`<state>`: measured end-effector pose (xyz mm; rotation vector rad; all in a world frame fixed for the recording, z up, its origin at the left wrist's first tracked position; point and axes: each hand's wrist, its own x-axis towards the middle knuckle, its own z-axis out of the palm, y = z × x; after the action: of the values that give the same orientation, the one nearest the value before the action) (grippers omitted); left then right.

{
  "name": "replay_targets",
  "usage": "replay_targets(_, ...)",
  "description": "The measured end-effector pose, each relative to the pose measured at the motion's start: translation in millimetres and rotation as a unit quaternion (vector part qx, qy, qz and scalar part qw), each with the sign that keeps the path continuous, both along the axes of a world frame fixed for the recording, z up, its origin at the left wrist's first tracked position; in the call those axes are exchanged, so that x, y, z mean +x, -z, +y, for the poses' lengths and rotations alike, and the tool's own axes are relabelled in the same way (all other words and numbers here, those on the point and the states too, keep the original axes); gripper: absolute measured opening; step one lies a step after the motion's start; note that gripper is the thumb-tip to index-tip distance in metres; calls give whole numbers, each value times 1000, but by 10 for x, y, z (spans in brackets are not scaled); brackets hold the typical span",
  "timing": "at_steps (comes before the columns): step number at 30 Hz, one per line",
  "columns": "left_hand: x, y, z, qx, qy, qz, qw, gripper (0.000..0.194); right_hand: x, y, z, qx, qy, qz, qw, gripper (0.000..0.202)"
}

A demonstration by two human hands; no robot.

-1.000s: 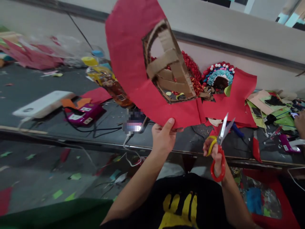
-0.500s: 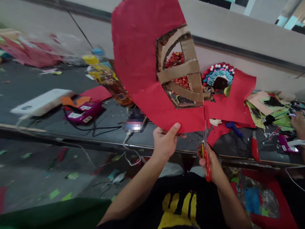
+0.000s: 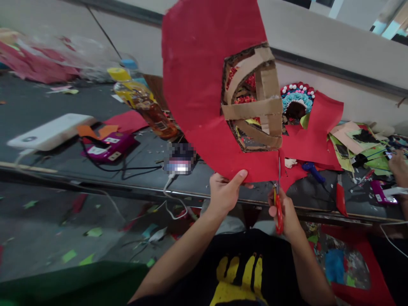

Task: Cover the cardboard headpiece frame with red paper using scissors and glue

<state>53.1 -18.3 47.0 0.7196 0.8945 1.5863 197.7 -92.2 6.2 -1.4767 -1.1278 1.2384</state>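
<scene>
My left hand (image 3: 227, 191) pinches the lower edge of a large red paper-covered cardboard piece (image 3: 197, 85), thumb on the face, other fingers behind. The piece stands tilted up over the table, with a window crossed by brown cardboard strips (image 3: 251, 109). My right hand (image 3: 285, 212) is closed round the red and yellow handles of a pair of scissors (image 3: 278, 210). Their blades point up at the piece's lower right edge, just below the window's corner. Behind it, part of a decoration with blue flowers and white beads (image 3: 298, 102) shows beside red paper (image 3: 321, 136).
On the dark table (image 3: 38, 97) stand a tea bottle (image 3: 146, 110), a white power bank (image 3: 51, 131), a purple power strip (image 3: 110, 148) and a blurred phone (image 3: 180, 159) with cables. To the right lie a blue glue gun (image 3: 314, 171), a red-handled cutter (image 3: 341, 199) and another person's hand (image 3: 398, 165).
The red piece has shifted right and slightly down with my left hand. The scissors' handles have moved slightly up and their blades look closer together.
</scene>
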Motion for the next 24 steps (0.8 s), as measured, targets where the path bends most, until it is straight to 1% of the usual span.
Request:
replay_targets(5,23,56,-27,-13,3,-7,1000,32,35,-71,48,-8,5,21,1000,17)
replay_targets(7,32,77,-31,-16,10,-7,1000,31,46,-91,57,1,13,19,1000,15)
replay_targets(9,40,95,-33,-19,19,-2,1000,31,65,-91,62,21,7,-4,1000,11)
replay_targets(12,49,105,-31,-16,18,2,1000,32,104,-51,68,35,-17,-40,998,9)
replay_targets(18,52,109,-21,-16,23,-1,1000,33,157,24,104,76,-23,-79,994,10)
replay_targets(21,56,124,-12,-19,23,-6,1000,34,175,44,128,60,-11,-90,994,9)
replay_targets(24,71,135,8,-25,15,-18,999,35,158,72,150,56,7,-60,997,9)
